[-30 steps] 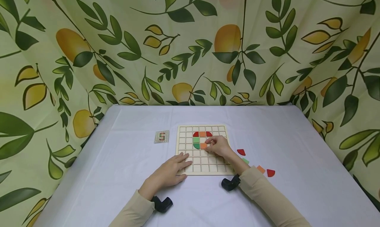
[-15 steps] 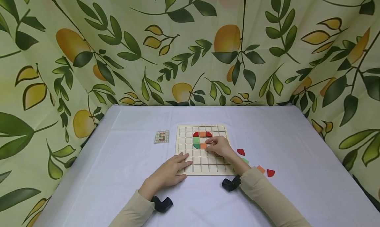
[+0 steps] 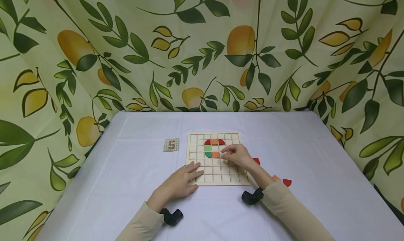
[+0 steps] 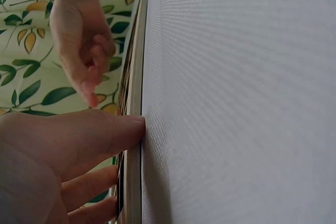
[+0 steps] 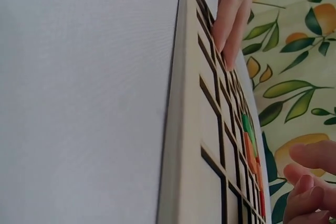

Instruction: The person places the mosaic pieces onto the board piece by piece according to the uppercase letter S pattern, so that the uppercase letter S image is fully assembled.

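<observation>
A pale wooden grid board (image 3: 217, 179) lies on the table. My left hand (image 3: 180, 179) rests on its near left corner with fingers spread; in the left wrist view, the thumb (image 4: 115, 129) presses the board's edge. Over the middle right of the grid is my right hand (image 3: 236, 155), fingers loosely bent, with nothing visible between them. Just left of its fingertips sits an orange square tile (image 3: 216, 154), beside a dark green quarter-round tile (image 3: 208, 155). Above come a light green square tile (image 3: 208, 148), then a top row of red quarter-round (image 3: 207, 142), orange and red tiles.
A small card (image 3: 171, 145) printed with a coloured grid pattern lies left of the board. Loose tiles lie to the right: a red one (image 3: 257, 160), an orange one (image 3: 276, 177) and another red one (image 3: 287, 182). A leaf-and-fruit-patterned curtain (image 3: 202, 59) hangs behind the white-covered table.
My right hand has drawn slightly right, away from the orange square tile, which stays on the grid. Its forearm now covers the loose light green tile. My left hand has stayed put.
</observation>
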A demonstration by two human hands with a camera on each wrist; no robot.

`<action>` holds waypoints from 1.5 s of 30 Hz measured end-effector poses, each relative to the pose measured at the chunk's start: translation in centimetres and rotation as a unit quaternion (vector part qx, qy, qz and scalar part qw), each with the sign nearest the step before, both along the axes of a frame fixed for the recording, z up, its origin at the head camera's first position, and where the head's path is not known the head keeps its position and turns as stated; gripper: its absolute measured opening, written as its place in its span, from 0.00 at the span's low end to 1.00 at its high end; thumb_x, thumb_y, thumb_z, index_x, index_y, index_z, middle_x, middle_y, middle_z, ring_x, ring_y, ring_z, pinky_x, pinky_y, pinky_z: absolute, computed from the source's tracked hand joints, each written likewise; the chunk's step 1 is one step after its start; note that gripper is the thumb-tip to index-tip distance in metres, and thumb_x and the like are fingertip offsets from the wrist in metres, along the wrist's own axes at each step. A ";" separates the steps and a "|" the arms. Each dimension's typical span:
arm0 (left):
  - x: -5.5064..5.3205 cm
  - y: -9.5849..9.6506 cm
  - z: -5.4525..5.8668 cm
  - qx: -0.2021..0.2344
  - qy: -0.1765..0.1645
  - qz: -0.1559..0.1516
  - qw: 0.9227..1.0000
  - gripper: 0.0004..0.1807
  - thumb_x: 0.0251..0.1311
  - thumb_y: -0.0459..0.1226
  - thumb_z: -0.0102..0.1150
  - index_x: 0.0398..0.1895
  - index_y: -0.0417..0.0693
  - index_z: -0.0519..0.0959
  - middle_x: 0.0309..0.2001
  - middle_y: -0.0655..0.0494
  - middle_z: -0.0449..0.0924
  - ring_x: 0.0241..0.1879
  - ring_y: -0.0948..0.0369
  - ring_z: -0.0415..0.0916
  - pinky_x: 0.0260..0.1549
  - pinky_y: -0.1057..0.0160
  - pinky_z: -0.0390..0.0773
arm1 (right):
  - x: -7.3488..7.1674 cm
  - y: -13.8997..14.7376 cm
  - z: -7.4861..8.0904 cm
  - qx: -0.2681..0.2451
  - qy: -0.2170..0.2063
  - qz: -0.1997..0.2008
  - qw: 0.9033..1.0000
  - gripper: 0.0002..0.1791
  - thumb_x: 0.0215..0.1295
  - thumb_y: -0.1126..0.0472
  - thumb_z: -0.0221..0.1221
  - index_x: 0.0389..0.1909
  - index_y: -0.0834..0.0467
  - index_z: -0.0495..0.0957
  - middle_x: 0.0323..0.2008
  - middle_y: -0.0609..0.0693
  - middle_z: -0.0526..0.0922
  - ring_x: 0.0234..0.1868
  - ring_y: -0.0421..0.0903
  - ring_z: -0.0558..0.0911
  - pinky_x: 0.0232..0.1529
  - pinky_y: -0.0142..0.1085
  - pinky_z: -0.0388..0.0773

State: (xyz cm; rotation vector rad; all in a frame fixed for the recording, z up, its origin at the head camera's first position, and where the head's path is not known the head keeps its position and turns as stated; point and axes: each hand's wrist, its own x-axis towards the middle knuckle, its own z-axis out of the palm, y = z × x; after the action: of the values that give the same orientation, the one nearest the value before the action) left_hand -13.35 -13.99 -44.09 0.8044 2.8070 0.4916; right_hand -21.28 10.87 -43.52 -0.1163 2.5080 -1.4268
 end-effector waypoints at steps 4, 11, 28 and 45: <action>0.0 0.0 -0.1 0.000 0.002 -0.002 1.000 0.27 0.61 0.43 0.59 0.66 0.54 0.72 0.73 0.51 0.63 0.74 0.48 0.58 0.71 0.46 0.65 | 0.4 0.7 0.1 0.001 0.001 -0.001 1.000 0.13 0.58 0.62 0.64 0.43 0.64 0.83 0.19 0.44 0.70 0.19 0.40 0.67 0.21 0.29 0.64; 0.0 0.0 -0.1 0.000 0.003 -0.004 1.000 0.28 0.61 0.44 0.59 0.66 0.54 0.71 0.73 0.51 0.63 0.74 0.48 0.57 0.71 0.46 0.64 | 1.1 1.9 0.2 -0.005 -0.007 -0.008 1.000 0.14 0.60 0.61 0.63 0.44 0.66 0.83 0.18 0.45 0.71 0.19 0.41 0.68 0.20 0.29 0.65; 0.0 -0.1 -0.2 0.005 0.007 -0.007 1.000 0.28 0.61 0.43 0.59 0.66 0.53 0.72 0.73 0.50 0.63 0.74 0.47 0.58 0.71 0.46 0.64 | 2.4 4.1 0.4 0.011 -0.012 -0.016 1.000 0.15 0.62 0.59 0.63 0.43 0.65 0.82 0.19 0.46 0.70 0.21 0.42 0.68 0.20 0.29 0.64; 0.1 -0.1 0.0 0.009 0.010 -0.011 1.000 0.28 0.61 0.41 0.59 0.66 0.51 0.71 0.72 0.49 0.64 0.74 0.46 0.58 0.70 0.45 0.65 | 3.8 7.0 0.1 0.014 -0.021 0.039 0.999 0.17 0.63 0.57 0.61 0.45 0.67 0.81 0.14 0.44 0.66 0.18 0.39 0.65 0.19 0.27 0.62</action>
State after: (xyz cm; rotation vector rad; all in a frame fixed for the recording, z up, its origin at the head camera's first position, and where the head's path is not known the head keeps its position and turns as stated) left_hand -13.29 -14.06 -44.07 0.8482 2.8131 0.5083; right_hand -17.50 17.83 -43.45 -0.1746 2.4604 -1.3505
